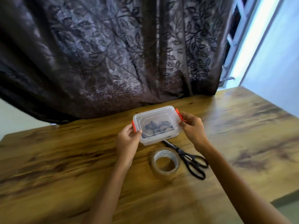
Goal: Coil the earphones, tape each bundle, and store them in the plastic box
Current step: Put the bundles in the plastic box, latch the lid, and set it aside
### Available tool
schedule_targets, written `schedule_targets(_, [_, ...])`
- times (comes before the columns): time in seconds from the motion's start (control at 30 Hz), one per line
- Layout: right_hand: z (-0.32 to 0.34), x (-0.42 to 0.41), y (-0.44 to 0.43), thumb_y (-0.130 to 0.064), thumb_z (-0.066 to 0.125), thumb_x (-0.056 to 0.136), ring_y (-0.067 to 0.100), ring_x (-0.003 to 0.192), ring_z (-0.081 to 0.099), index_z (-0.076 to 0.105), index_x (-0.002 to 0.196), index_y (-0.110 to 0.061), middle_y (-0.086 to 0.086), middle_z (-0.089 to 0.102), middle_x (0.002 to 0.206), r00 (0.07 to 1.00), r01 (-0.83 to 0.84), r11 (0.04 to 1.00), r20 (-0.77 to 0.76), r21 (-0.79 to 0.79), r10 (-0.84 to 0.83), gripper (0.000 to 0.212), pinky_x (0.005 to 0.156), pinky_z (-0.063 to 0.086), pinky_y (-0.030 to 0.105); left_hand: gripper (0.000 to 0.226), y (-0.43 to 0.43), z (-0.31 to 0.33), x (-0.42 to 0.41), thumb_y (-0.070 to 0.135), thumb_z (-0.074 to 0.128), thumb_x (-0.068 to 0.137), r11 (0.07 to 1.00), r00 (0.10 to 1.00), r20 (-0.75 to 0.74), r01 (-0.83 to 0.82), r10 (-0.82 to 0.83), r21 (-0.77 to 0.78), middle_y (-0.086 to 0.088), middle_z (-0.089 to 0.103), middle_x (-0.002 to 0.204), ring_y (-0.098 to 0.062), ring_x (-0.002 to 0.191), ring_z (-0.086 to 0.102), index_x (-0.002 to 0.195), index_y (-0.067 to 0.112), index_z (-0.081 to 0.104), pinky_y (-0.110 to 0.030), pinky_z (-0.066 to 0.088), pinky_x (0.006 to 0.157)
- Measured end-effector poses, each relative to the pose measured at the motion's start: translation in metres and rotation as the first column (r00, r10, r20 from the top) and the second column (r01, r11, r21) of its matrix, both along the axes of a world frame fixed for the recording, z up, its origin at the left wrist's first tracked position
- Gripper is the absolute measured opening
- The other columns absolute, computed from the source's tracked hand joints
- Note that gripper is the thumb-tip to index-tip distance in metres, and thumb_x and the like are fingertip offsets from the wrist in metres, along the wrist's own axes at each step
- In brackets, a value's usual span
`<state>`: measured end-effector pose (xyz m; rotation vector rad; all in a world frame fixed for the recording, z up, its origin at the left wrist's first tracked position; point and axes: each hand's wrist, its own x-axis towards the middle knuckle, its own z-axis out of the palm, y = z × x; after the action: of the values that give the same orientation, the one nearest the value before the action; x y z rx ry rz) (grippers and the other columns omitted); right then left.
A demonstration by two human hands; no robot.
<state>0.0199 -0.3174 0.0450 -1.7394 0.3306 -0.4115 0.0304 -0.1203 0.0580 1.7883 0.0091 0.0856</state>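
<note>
1. Box first: the plastic box [156, 125] sits between both hands at the middle of the table [64, 159], in front of the curtain, its clear lid [145, 115] on top.
2. An orange clip [133, 126] shows at the box's left end and another orange clip [179, 114] at its right end.
3. Dark earphones [155, 126] lie inside the box, seen blurred through the lid; how they are bundled cannot be told.
4. The left hand [127, 139] grips the left end of the box, thumb on the lid's edge just beside the clip, fingers curled round the side.
5. The right hand [192, 126] grips the right end, fingers curled at the clip there.
6. Whether the box's base touches the table or is held just off it cannot be told.
7. A roll of clear tape [163, 153] lies flat on the table, just nearer the person than the box.
8. Black scissors [186, 155] lie just right of the tape, blades pointing toward the box, the tips hidden behind its near edge.
9. A dark curtain [113, 54] with a leaf pattern hangs behind the table, and a window [237, 38] shows at its right.
</note>
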Motion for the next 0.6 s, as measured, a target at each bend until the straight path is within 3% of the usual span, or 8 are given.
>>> schedule_targets(0.07, [0.002,-0.001,-0.035,-0.002,0.057,0.088,0.009,0.090,0.061,0.060,0.119,-0.012,0.002,0.067,0.108,0.999,0.051,0.999,0.012,-0.009,-0.051,0.033,0.081,0.048,0.019,0.047,-0.038,0.002,0.007,0.007,0.061,0.086,0.997,0.998,-0.014,0.064,-0.064,-0.035,-0.008,0.061,0.122,-0.007,0.096,0.057,0.131,0.006,0.048,-0.017,0.048,0.078])
schedule_targets(0.2, [0.009,-0.010,-0.111,-0.003,0.058,0.088,0.012,0.096,0.059,0.056,0.124,-0.006,0.003,0.063,0.112,0.994,0.107,0.994,0.009,-0.011,-0.107,0.037,0.075,0.046,0.009,0.041,-0.119,-0.002,0.025,0.003,0.061,0.084,0.988,0.990,-0.006,0.140,-0.141,-0.067,-0.007,0.064,0.114,-0.008,0.093,0.060,0.124,0.006,0.054,-0.011,0.049,0.073])
schedule_targets(0.33, [0.010,-0.019,-0.195,-0.011,0.061,0.083,0.017,0.099,0.061,0.055,0.125,-0.004,0.010,0.063,0.117,0.992,0.122,0.992,0.015,0.033,-0.122,0.043,0.088,0.050,0.036,0.039,-0.204,-0.003,0.038,0.004,0.060,0.084,0.973,0.973,-0.004,0.231,-0.231,-0.024,0.009,0.060,0.099,0.000,0.083,0.057,0.123,0.011,0.056,-0.015,0.047,0.072])
schedule_targets(0.4, [0.011,-0.020,-0.238,-0.013,0.057,0.080,0.015,0.099,0.059,0.054,0.126,-0.005,0.009,0.063,0.118,0.991,0.135,0.989,0.010,0.062,-0.136,0.046,0.086,0.049,0.035,0.041,-0.250,-0.005,0.046,0.003,0.061,0.084,0.959,0.959,-0.020,0.283,-0.284,-0.015,0.004,0.060,0.106,-0.005,0.091,0.057,0.125,0.007,0.054,-0.024,0.050,0.080])
schedule_targets(0.5, [0.006,-0.018,-0.300,0.004,0.049,0.087,0.017,0.103,0.058,0.052,0.128,-0.004,0.009,0.061,0.121,0.982,0.190,0.979,-0.015,0.068,-0.190,0.042,0.089,0.048,0.037,0.046,-0.313,-0.011,0.061,0.003,0.063,0.081,0.942,0.940,-0.066,0.336,-0.335,0.012,-0.003,0.060,0.114,-0.010,0.100,0.054,0.126,0.004,0.053,-0.034,0.049,0.093])
schedule_targets(0.57, [0.001,-0.017,-0.340,0.009,0.047,0.087,0.021,0.108,0.058,0.051,0.128,-0.002,0.008,0.060,0.123,0.971,0.237,0.968,-0.043,0.079,-0.234,0.043,0.093,0.049,0.038,0.047,-0.354,-0.015,0.073,0.002,0.064,0.080,0.917,0.912,-0.110,0.398,-0.394,0.018,0.000,0.057,0.114,-0.013,0.100,0.054,0.125,0.002,0.052,-0.034,0.048,0.093])
schedule_targets(0.6, [-0.001,-0.017,-0.359,0.010,0.047,0.087,0.021,0.109,0.058,0.050,0.128,0.000,0.008,0.058,0.123,0.966,0.258,0.962,-0.055,0.090,-0.254,0.043,0.091,0.052,0.032,0.044,-0.374,-0.017,0.079,0.000,0.064,0.079,0.898,0.892,-0.121,0.441,-0.436,0.014,-0.001,0.058,0.116,-0.014,0.098,0.055,0.122,0.001,0.054,-0.033,0.049,0.090])
